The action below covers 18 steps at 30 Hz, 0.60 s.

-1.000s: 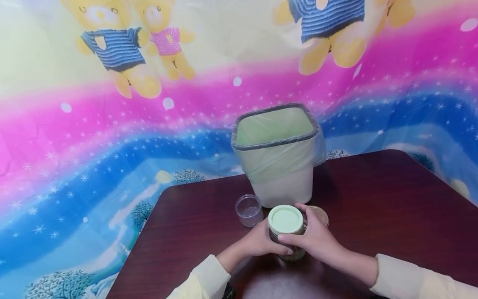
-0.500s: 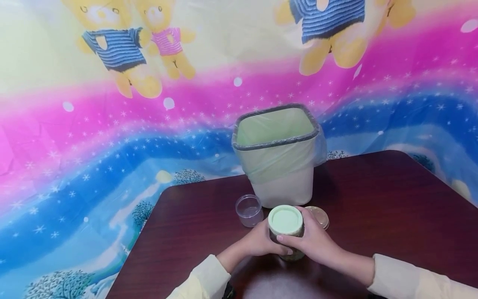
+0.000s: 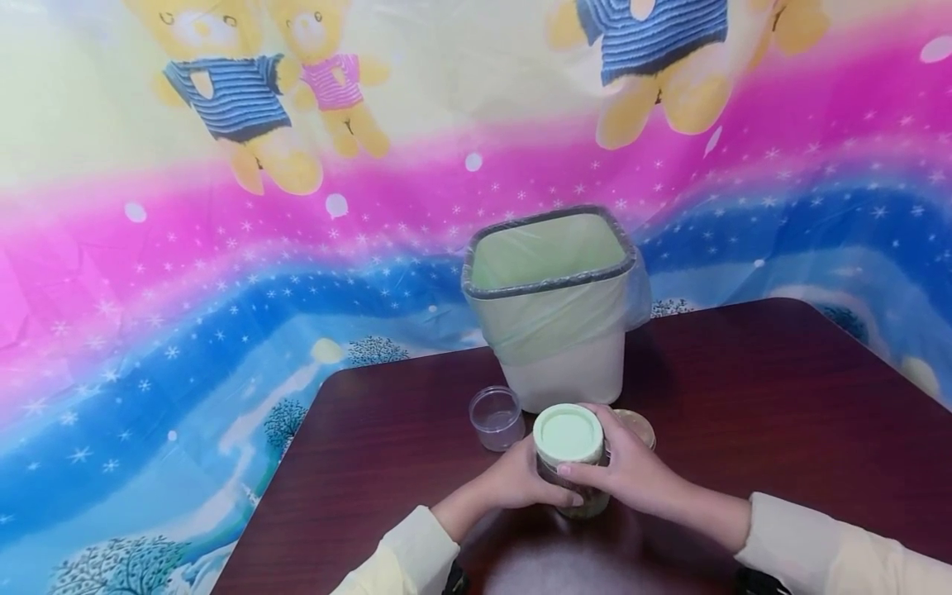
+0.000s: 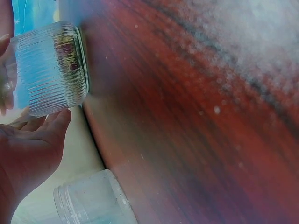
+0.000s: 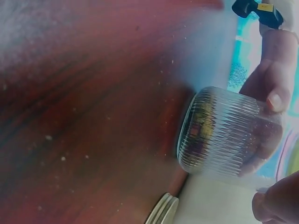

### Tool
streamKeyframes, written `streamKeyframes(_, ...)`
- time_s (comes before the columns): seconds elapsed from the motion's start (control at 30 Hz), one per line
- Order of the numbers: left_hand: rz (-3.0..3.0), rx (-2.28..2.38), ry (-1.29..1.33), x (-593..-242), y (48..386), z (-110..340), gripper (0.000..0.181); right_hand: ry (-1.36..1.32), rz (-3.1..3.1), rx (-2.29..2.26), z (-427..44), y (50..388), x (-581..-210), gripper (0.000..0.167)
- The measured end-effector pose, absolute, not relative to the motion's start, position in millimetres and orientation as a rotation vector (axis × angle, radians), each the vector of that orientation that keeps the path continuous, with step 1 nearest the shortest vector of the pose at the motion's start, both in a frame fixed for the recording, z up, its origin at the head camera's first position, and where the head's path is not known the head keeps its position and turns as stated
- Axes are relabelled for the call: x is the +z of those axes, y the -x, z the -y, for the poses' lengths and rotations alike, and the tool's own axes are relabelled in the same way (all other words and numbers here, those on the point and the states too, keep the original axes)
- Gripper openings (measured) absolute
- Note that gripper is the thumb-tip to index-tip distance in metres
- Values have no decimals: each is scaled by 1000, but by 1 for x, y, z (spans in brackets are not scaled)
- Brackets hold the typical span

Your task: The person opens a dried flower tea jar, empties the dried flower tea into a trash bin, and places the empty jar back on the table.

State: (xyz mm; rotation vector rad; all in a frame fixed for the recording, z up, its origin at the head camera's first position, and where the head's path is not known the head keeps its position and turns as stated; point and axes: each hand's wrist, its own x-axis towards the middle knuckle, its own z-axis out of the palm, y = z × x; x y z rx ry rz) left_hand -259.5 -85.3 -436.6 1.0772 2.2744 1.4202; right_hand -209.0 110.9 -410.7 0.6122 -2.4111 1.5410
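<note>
A ribbed see-through jar (image 4: 51, 70) stands upright on the table, with a pale green lid (image 3: 568, 434) on top. Small dark and yellowish contents lie at its bottom. My left hand (image 3: 513, 479) grips the jar's body from the left, thumb across the front. From the right, my right hand (image 3: 643, 475) holds round the jar's top just under and beside the lid, its thumb at the front of the rim. In the right wrist view, fingertips of the right hand (image 5: 278, 200) show at the lower right; the rest of that hand is out of frame.
Behind the jar stands a pale bin (image 3: 565, 372) with a bag liner and grey rim. A see-through round tub (image 3: 497, 421) sits left of the jar. Flat round lids (image 5: 162, 210) lie to the right, partly hidden by the right hand. The dark red table (image 3: 744, 397) meets a printed backdrop.
My right hand closes its fingers further round the jar's top, then shifts slightly, its thumb sliding a little rightward along the rim. The left hand keeps its hold and the jar stays in place.
</note>
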Motion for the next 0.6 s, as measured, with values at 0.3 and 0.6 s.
streamKeyframes(0.3,-2272,1412,-1099,-436,260,84,84,-603,2363,1479,-121,215,-403,66)
streamKeyframes(0.6,-2279,1391,-1088,-436,262,85,88,-540,2405,1503,-144,225,-396,68)
